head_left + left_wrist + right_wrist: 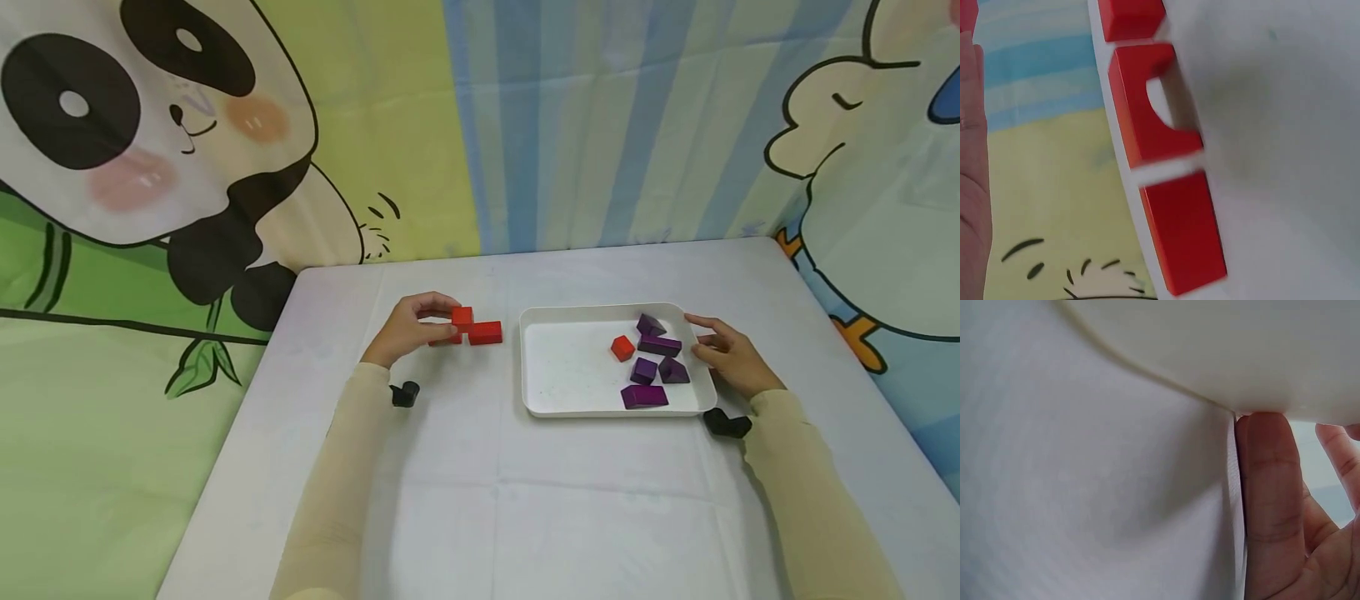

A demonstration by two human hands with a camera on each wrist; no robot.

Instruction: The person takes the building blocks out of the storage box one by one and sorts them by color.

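White table, panda backdrop (cartoon print), striped curtain

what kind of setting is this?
Likely a children's play corner or a staged one: cartoon panda backdrop, white-covered table, a white tray of purple blocks, red blocks beside it.

1. Purple blocks: five, all in the tray.
2. Red blocks: four, three by the left hand and one in the tray.
3. Tray: one.
4. Hands: two.
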